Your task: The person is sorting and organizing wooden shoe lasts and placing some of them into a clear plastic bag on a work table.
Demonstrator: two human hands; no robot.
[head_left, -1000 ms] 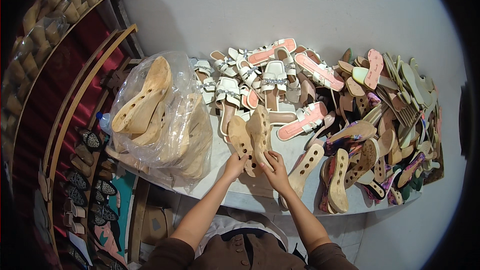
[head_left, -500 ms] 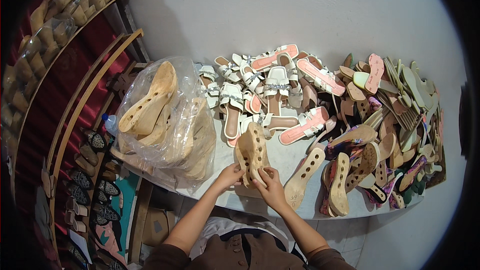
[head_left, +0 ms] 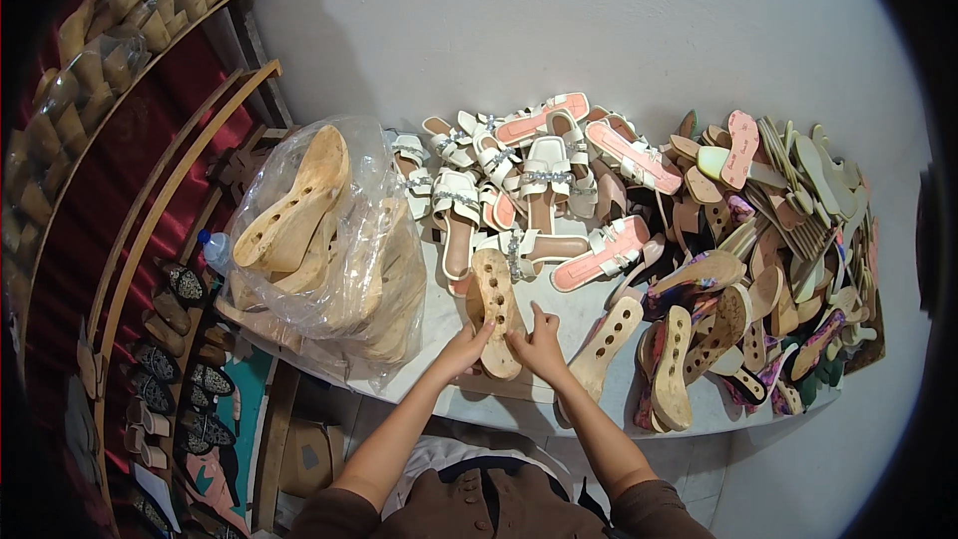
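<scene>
A pale wooden wedge sole with a row of round holes is tilted up between my hands, over the table's front part. My left hand grips its left edge, thumb laid on the top face. At the opposite edge, the thumb of my right hand touches the wood while the index finger sticks out, away from the sole; the other fingers are partly hidden. Just right of that hand lies another wooden sole with holes. Further right, a third wooden sole leans on a heap of footwear.
Left on the table stands a clear plastic bag full of wooden soles. White strapped sandals are piled at the back. A heap of soles and patterned shoes covers the right side. Shelves with footwear flank the table on the left.
The sole has been turned so its holed top faces up toward me. My right hand's grip has loosened, its index finger now stretched out. The view has shifted slightly.
</scene>
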